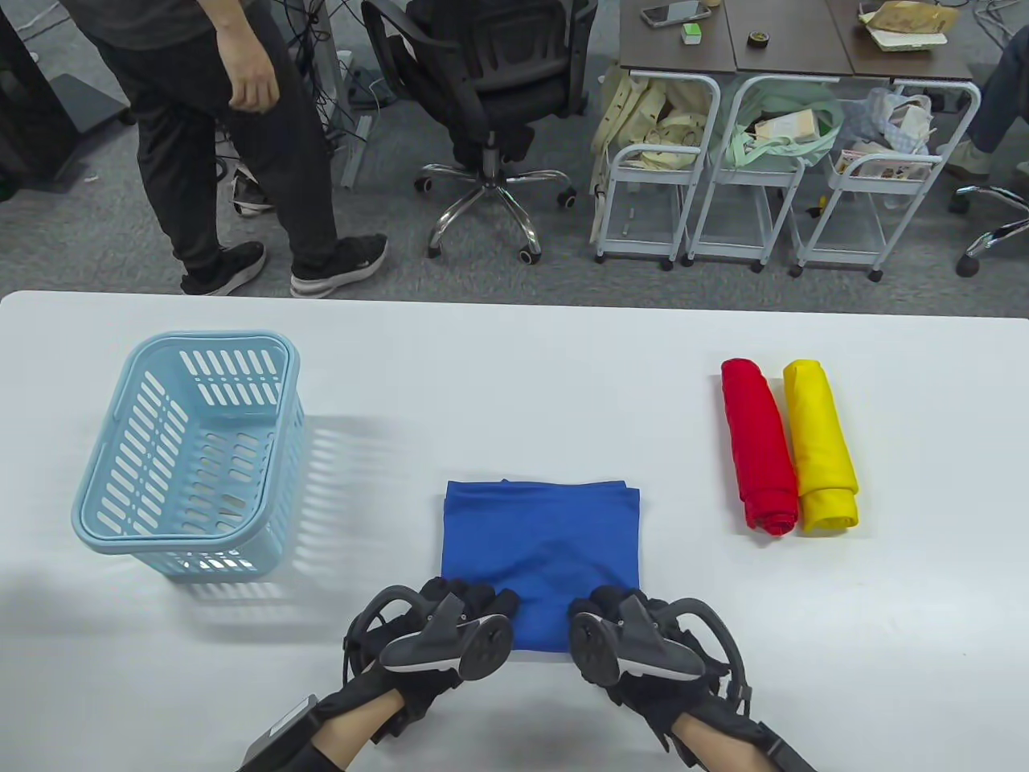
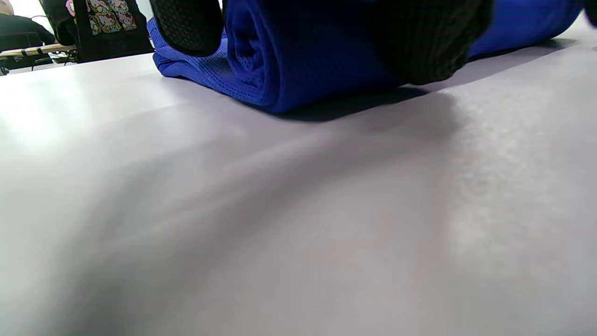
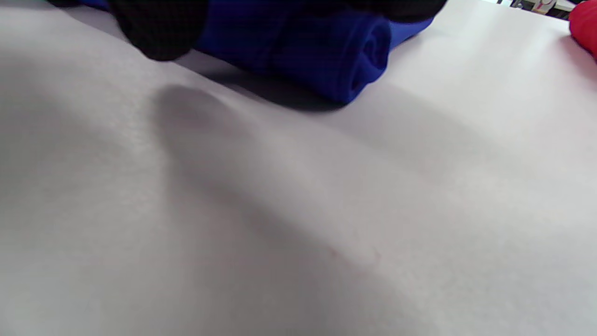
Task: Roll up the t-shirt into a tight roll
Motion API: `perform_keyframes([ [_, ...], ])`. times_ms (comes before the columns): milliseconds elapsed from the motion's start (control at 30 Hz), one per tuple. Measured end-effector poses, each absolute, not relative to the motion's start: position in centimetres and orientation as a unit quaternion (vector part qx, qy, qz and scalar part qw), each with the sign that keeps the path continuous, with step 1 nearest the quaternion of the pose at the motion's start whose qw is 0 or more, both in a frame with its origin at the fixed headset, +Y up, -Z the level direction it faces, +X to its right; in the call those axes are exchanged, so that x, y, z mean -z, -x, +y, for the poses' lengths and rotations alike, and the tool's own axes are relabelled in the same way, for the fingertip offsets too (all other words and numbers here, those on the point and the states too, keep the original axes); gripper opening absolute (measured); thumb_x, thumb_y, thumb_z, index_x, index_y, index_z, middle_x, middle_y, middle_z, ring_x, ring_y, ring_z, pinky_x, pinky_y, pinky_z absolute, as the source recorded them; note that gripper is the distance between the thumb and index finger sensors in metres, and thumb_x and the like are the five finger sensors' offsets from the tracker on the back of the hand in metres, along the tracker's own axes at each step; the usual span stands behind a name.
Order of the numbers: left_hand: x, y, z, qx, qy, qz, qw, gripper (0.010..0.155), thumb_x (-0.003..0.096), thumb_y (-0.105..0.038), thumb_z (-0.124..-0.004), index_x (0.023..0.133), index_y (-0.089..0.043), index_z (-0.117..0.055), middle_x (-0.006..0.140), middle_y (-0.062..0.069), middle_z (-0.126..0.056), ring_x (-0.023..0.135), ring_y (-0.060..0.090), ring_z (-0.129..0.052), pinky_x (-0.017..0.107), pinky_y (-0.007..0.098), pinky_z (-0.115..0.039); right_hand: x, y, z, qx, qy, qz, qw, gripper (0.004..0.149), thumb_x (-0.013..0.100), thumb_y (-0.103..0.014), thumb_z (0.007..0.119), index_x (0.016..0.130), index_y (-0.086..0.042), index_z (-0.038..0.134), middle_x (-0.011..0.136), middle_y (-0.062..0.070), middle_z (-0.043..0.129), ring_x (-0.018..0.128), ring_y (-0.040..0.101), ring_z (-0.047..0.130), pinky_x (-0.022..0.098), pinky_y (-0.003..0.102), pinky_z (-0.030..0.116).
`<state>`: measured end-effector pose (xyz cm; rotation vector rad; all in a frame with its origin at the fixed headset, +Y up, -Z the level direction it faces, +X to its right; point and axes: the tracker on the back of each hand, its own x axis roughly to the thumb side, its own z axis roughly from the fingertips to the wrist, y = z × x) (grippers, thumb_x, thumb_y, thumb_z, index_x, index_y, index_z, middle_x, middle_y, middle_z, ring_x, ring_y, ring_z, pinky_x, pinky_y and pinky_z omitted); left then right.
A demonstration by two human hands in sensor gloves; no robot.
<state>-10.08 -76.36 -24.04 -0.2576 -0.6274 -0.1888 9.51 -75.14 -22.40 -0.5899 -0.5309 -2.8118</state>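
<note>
Hands (image 1: 534, 635) gripping blue t-shirt's (image 1: 543, 539) near edge.

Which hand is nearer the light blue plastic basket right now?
Left. The left hand grips the folded blue t-shirt just right of the light blue plastic basket; the right hand sits farther right.

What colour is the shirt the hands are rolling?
Blue; the t-shirt shows best in the table view.
</note>
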Motion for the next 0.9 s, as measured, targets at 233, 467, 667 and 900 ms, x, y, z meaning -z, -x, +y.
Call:
perform_keyframes([
  [233, 24.5, 10.9, -75.0, 0.055, 0.123, -0.303, 0.944, 0.054, 0.0511, -0.044, -0.069, 0.103, -0.03, -0.064, 0.093, -0.005, -0.087, 0.078, 0.019, -0.093, 0.072, 0.052, -0.069, 23.6, -10.8, -74.7, 0.954, 0.206, -0.217, 0.014, 0.061, 0.061, -0.042, 0.064, 0.115, -0.024, 0.04, 0.11, 0.009, 0.055, 0.093, 0.028, 0.072, 0.069, 0.051, 0.061],
  [467, 26.9, 13.5, -75.4, -0.108, 0.16, -0.269, 0.944, 0.06, 0.0496, -0.053, -0.063, 0.102, -0.024, -0.068, 0.071, -0.005, -0.1, 0.051, 0.018, -0.101, 0.063, 0.046, -0.078, 24.7, -12.4, -75.3, 0.929, 0.207, -0.288, -0.104, 0.058, 0.063, -0.041, 0.055, 0.117, -0.024, 0.042, 0.104, 0.008, 0.064, 0.08, 0.024, 0.081, 0.063, 0.048, 0.067],
  [667, 27.7, 15.4, -74.9, -0.022, 0.095, -0.23, 0.968, 0.063, 0.0478, -0.06, -0.056, 0.096, -0.024, -0.077, 0.062, -0.006, -0.104, 0.046, 0.021, -0.103, 0.061, 0.047, -0.079, 24.6, -12.3, -75.4, 0.927, 0.211, -0.293, -0.105, 0.057, 0.064, -0.041, 0.052, 0.117, -0.024, 0.039, 0.104, 0.008, 0.062, 0.079, 0.024, 0.08, 0.063, 0.047, 0.067],
  [900, 26.0, 14.8, -72.7, 0.051, 0.008, -0.225, 0.973, 0.06, 0.0501, -0.054, -0.063, 0.104, -0.028, -0.064, 0.088, -0.003, -0.091, 0.071, 0.023, -0.095, 0.07, 0.051, -0.07, 24.6, -12.3, -75.4, 0.925, 0.211, -0.297, -0.108, 0.057, 0.064, -0.04, 0.05, 0.117, -0.023, 0.038, 0.103, 0.009, 0.061, 0.079, 0.024, 0.079, 0.063, 0.048, 0.066],
])
